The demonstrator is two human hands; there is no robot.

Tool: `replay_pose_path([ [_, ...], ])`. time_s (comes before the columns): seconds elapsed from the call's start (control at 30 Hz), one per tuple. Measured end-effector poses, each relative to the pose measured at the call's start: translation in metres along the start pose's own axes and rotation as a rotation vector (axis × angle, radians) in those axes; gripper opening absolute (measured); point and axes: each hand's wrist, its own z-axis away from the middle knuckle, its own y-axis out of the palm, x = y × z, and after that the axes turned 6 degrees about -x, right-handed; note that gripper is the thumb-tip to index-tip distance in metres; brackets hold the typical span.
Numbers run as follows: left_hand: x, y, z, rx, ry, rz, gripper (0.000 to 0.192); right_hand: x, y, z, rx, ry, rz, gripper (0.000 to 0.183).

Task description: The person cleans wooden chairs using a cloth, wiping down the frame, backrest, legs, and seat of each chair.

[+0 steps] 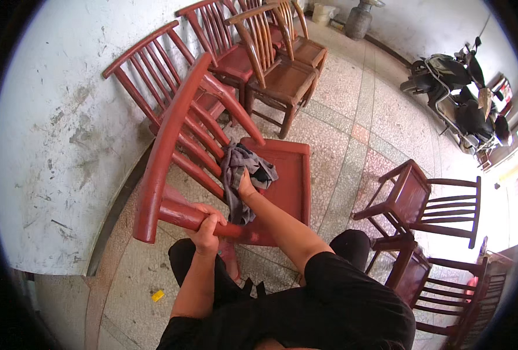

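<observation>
A red-painted wooden chair stands right before me, its slatted back on the left and its seat on the right. My left hand is wrapped around the near upright post of the backrest, below the thick top rail. A crumpled grey cloth lies under my right hand, which presses it where the back slats meet the seat. Part of the cloth hangs down toward the near post. The fingers of my right hand are mostly hidden by the cloth.
More red chairs and brown wooden chairs line the stained white wall. Dark red chairs stand at right. Farther off are a motor scooter and a gas cylinder. A small yellow object lies on the terrazzo floor.
</observation>
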Motion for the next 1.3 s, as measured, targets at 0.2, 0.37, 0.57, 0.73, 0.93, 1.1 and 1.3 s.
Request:
replay_pose_path([
  [0.2,-0.010,-0.012,0.006,-0.057,0.030,-0.055,0.012,0.066,0.086,0.039,0.151,-0.366,0.591,0.035],
  [0.37,-0.003,-0.011,0.007,-0.086,-0.006,-0.020,0.018,0.138,0.152,0.082,0.512,-0.767,0.659,0.037],
  [0.57,0.003,-0.001,0.005,-0.231,0.019,-0.058,0.020,0.075,0.127,0.056,0.482,-1.202,1.138,0.043],
  [0.73,-0.005,-0.002,0.006,-0.069,-0.052,-0.062,0.017,0.056,0.139,0.043,0.505,-0.693,0.816,0.053],
  [0.93,-0.006,-0.005,0.007,-0.033,-0.014,0.044,0.014,0.061,0.113,0.051,0.467,-0.709,1.439,0.058],
  [1.1,-0.006,-0.012,0.006,-0.085,-0.033,-0.036,0.014,0.053,0.086,0.065,0.324,-0.725,1.326,0.057],
  [1.3,-0.009,-0.010,0.004,-0.121,0.151,-0.203,0.025,0.073,0.033,0.094,0.235,-0.871,1.383,0.052],
])
